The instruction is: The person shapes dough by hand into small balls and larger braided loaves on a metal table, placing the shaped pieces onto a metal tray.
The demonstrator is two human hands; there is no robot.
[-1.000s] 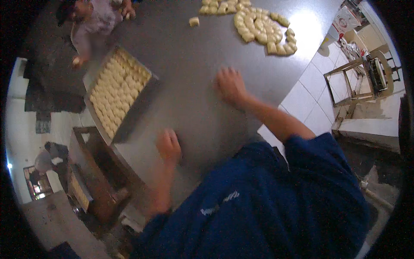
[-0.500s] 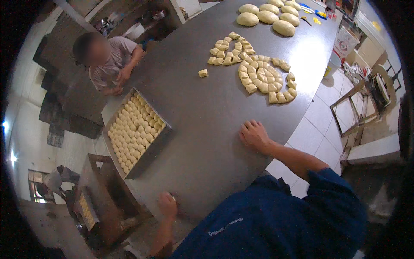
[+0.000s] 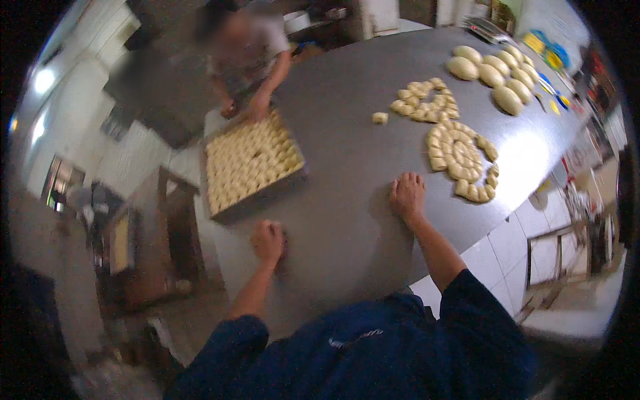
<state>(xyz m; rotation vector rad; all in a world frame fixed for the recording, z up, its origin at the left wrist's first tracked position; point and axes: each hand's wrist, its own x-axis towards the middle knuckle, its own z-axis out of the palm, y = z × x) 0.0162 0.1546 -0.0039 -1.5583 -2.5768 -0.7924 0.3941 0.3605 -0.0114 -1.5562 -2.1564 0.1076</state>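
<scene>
My left hand (image 3: 268, 241) is closed, low over the steel table (image 3: 327, 220), near the close corner of a tray (image 3: 257, 193). A pale bit like dough showed at its edge half a second ago; now its fingers hide whatever is in it. Palm down on the tabletop, my right hand (image 3: 408, 193) has its fingers curled, and what lies under them is hidden. Rows of small dough balls (image 3: 247, 163) fill the tray. To the right of my right hand, cut dough pieces (image 3: 460, 153) lie in a coil, with a second group of pieces (image 3: 427, 100) beyond.
A single dough piece (image 3: 380, 118) lies apart. Several large dough mounds (image 3: 495, 72) sit at the far right, near a scale (image 3: 485, 30) and blue and yellow items (image 3: 547, 50). Across the table a co-worker's hand (image 3: 259, 108) is at the tray's far edge. A wooden frame (image 3: 553, 257) stands at right.
The view has turned, so the table and tray sit differently. My left hand has moved forward, closer to the tray. The co-worker's hand has come to the tray's far edge.
</scene>
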